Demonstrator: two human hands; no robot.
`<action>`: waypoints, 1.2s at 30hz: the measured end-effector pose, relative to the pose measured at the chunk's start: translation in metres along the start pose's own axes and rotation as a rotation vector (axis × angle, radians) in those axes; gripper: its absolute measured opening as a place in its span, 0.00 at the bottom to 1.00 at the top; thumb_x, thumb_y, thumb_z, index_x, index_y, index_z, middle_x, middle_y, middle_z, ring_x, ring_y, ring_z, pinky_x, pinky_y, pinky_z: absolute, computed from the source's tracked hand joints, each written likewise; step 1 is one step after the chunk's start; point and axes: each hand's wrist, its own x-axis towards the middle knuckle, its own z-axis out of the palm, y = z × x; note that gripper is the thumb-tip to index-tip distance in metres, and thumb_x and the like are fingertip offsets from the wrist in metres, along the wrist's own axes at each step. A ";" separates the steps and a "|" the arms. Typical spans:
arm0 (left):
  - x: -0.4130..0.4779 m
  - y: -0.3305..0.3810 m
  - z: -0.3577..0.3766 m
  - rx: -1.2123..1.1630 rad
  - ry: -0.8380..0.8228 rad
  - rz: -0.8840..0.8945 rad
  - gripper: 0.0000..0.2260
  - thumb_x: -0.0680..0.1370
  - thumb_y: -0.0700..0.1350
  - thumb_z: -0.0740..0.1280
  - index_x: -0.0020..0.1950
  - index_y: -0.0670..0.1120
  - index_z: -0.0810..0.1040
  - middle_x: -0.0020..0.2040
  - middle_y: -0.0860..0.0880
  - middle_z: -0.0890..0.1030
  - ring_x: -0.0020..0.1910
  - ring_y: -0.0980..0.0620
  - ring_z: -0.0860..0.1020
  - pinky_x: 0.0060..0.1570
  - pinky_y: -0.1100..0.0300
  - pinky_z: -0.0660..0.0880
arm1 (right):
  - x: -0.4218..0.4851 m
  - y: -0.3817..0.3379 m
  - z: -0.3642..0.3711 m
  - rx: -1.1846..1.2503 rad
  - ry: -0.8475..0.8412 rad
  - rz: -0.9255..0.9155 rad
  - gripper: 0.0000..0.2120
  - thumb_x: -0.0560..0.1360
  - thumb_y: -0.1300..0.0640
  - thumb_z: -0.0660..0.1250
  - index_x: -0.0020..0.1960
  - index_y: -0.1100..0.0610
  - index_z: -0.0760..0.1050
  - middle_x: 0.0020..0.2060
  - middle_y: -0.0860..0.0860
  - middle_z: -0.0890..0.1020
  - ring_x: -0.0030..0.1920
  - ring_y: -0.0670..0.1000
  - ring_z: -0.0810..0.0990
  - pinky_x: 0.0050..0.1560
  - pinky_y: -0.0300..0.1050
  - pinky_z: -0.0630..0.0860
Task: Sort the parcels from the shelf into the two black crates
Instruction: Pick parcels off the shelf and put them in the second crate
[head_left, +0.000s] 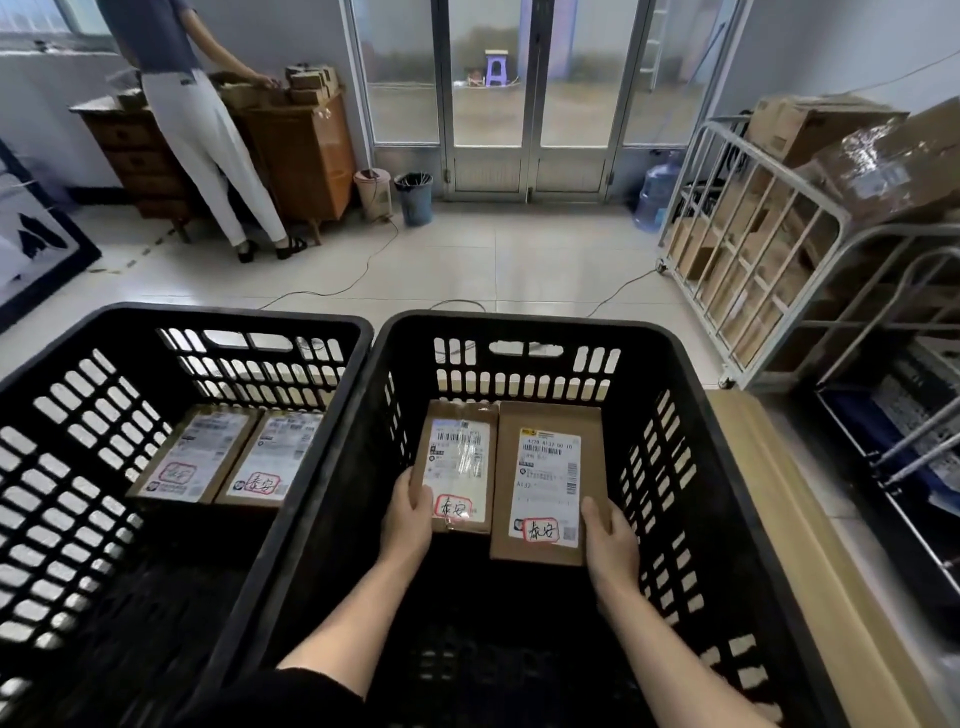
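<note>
Two black crates stand side by side in front of me, the left crate (62, 358) and the right crate (691, 358). The left one holds two brown parcels (228, 457) lying flat with white labels. Inside the right crate my left hand (408, 512) grips the left edge of a narrow brown parcel (460, 467). My right hand (608, 545) holds the lower right corner of a wider brown parcel (548, 483) beside it. Both parcels carry white labels with a red-circled mark. The shelf (779, 270) with cardboard boxes stands at the right.
A person (197, 119) stands at a wooden cabinet (306, 156) at the back left. Two bins (413, 200) and a water jug (655, 192) stand by the glass doors. Cables run over the tiled floor. A flat tan board (810, 545) lies right of the crates.
</note>
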 end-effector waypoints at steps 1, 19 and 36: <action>0.002 0.000 -0.001 -0.001 0.011 0.000 0.16 0.80 0.41 0.56 0.68 0.46 0.69 0.59 0.44 0.78 0.53 0.48 0.76 0.52 0.59 0.69 | 0.000 0.001 0.002 -0.004 -0.002 0.009 0.21 0.78 0.48 0.59 0.68 0.57 0.68 0.56 0.55 0.79 0.54 0.54 0.78 0.53 0.47 0.73; 0.000 0.004 0.005 0.554 0.002 0.282 0.28 0.80 0.47 0.59 0.77 0.46 0.51 0.76 0.44 0.56 0.74 0.46 0.55 0.70 0.51 0.61 | -0.002 -0.015 0.000 -0.654 0.004 -0.294 0.28 0.79 0.47 0.56 0.75 0.56 0.54 0.74 0.56 0.59 0.73 0.55 0.57 0.71 0.52 0.59; -0.004 -0.009 0.011 0.885 -0.053 0.474 0.27 0.81 0.53 0.49 0.77 0.46 0.45 0.78 0.50 0.45 0.77 0.54 0.42 0.70 0.62 0.36 | -0.017 -0.016 0.012 -0.982 -0.130 -0.605 0.30 0.79 0.43 0.53 0.75 0.55 0.52 0.76 0.51 0.53 0.76 0.49 0.49 0.74 0.44 0.46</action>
